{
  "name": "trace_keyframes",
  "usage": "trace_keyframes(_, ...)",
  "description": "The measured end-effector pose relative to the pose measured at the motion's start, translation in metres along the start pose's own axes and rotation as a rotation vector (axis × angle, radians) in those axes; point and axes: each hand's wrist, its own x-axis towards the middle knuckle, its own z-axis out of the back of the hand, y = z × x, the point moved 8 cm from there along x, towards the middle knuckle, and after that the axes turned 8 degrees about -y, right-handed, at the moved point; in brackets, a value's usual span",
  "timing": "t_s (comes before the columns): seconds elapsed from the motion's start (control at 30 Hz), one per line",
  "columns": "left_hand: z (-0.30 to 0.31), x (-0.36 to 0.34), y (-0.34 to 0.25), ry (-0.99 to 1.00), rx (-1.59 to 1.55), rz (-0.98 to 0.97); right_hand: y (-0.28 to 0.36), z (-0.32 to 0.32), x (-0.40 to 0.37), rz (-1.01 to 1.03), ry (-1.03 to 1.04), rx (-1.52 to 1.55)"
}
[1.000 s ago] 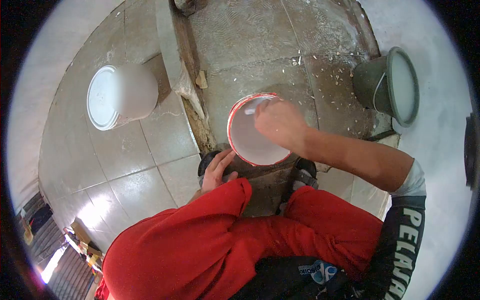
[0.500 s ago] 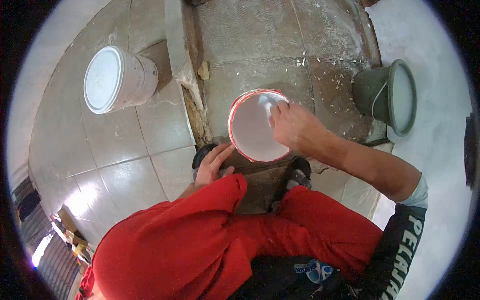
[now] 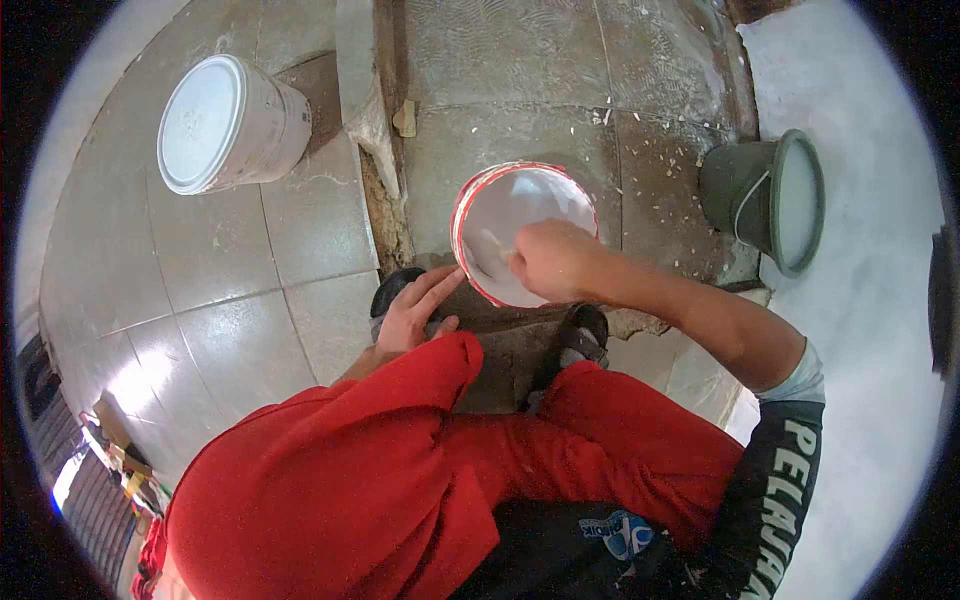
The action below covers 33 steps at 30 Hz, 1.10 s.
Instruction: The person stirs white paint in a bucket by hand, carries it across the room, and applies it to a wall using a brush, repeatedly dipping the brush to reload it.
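Note:
A round bucket with a red-edged rim stands on the tiled floor between my feet, with whitish-grey material inside. My right hand is closed over the bucket's opening; a small pale part of what it grips shows by the fingers, too little to name. My left hand lies beside the bucket's lower left edge, fingers stretched out and fingertips at its outer wall.
A white lidded bucket stands at the upper left. A dark green bucket with a wire handle is at the right, near the white wall. A broken raised edge crosses the floor, with pale chips scattered about.
My right hand has moved from the bucket's right rim left and toward its middle. My left hand stays by the outer wall. The whole view has shifted slightly.

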Motion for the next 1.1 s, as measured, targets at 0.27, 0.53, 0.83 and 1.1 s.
trace_keyframes(0.27,0.001,-0.001,0.002,0.019,-0.006,-0.003,-0.007,0.038,-0.015,0.276,-0.492,-0.172)
trace_keyframes(0.53,-0.002,-0.004,0.007,0.022,0.000,0.006,-0.013,-0.008,0.019,0.094,-0.451,-0.438)
trace_keyframes(0.83,0.000,-0.003,0.004,0.032,0.033,0.063,-0.004,-0.013,0.001,0.616,-0.500,-0.275)
trace_keyframes(1.1,-0.002,-0.005,0.009,0.061,-0.065,0.147,0.000,0.012,-0.003,0.379,-0.456,-0.535)
